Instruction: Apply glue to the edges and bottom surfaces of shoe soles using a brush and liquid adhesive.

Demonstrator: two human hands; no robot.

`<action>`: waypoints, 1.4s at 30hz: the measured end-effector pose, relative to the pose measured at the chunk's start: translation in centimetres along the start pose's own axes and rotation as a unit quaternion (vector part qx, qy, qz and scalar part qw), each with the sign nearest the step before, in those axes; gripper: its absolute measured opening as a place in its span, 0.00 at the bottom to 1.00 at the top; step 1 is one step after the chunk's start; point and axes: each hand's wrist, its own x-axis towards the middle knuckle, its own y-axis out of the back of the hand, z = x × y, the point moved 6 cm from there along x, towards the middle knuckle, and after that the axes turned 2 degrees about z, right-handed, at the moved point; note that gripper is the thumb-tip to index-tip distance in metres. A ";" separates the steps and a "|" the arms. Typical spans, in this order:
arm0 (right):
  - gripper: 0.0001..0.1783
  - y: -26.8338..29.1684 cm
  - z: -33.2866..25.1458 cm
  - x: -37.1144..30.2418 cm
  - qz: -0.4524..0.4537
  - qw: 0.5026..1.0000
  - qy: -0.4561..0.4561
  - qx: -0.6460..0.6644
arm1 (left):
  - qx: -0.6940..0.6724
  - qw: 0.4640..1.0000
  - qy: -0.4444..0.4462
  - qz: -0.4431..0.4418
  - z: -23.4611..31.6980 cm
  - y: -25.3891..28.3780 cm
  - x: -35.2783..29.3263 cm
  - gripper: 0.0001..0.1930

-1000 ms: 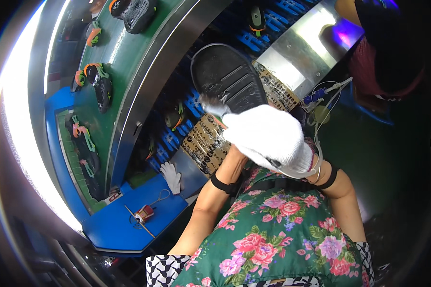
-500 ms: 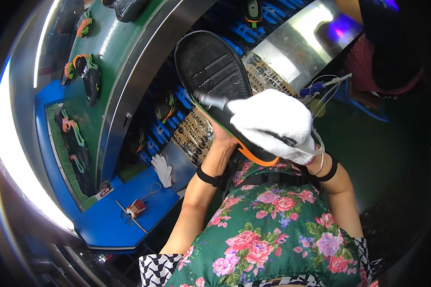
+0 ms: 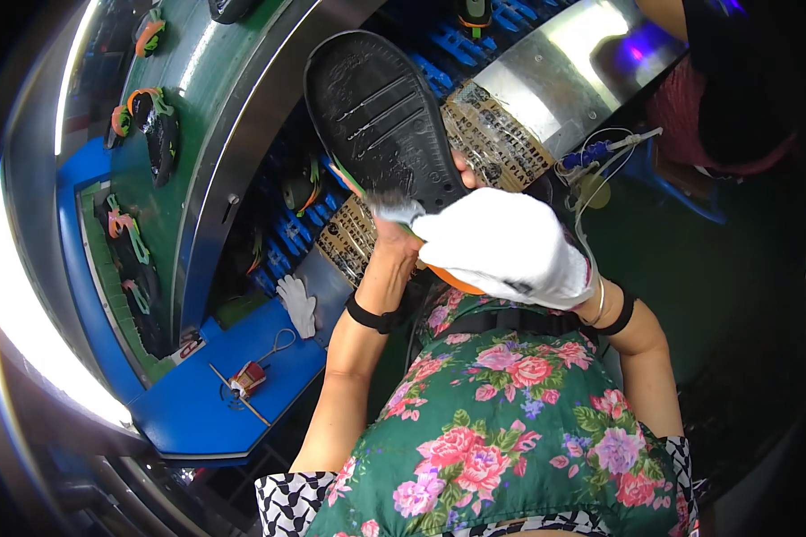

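My left hand is bare and grips a large black sandal sole from below. Its fingertips curl over the right edge of the sole, near the heel. Orange and green strap parts show along the sandal's sides. Wet-looking streaks and shallow grooves mark the upturned black surface. My right hand, in a white glove, is closed around a small brush. The blurred, pale brush end lies over the left side of the sole. Most of the brush handle is hidden by the glove.
At the left, a green conveyor belt carries several sandals with orange and green straps. A blue table holds a white glove and a small red spool-like item. Metal plate and tubing lie beyond; another person sits upper right.
The sandal sole has shifted up and left with my left hand, whose fingertips now show at its right edge. My gloved right hand and the brush have moved slightly down and left.
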 end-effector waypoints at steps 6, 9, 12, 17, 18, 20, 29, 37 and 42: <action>0.14 0.7 1.4 -0.7 0.034 0.997 -0.064 0.038 | 0.116 0.992 -0.054 0.005 1.7 -0.3 0.1 0.53; 0.14 -0.7 0.1 -1.2 0.003 1.000 -0.018 0.001 | 0.115 0.990 -0.087 0.000 1.9 -1.4 0.2 0.47; 0.12 -0.4 0.3 -0.7 -0.015 0.995 -0.046 0.082 | 0.151 0.980 -0.129 -0.025 3.0 -0.4 0.3 0.45; 0.16 0.4 1.3 -1.5 0.006 0.998 -0.049 0.034 | 0.140 0.984 -0.107 -0.015 4.1 0.9 0.0 0.46; 0.16 0.0 0.6 -1.7 -0.005 1.000 -0.008 -0.001 | 0.129 0.984 -0.120 0.006 4.3 1.2 0.0 0.46; 0.16 -0.5 0.4 -1.9 -0.021 0.999 -0.028 0.007 | 0.140 0.982 -0.127 -0.015 4.4 1.0 0.3 0.47; 0.10 0.8 1.2 -1.8 0.009 0.992 -0.111 0.060 | 0.166 0.973 -0.161 0.003 5.3 0.9 0.6 0.63; 0.10 2.0 3.1 -2.5 0.037 0.965 -0.215 0.146 | 0.168 0.969 -0.172 -0.056 5.3 0.2 1.4 0.63; 0.13 2.3 2.3 -2.8 0.023 0.984 -0.151 0.092 | 0.191 0.970 -0.150 -0.018 5.3 0.5 1.5 0.66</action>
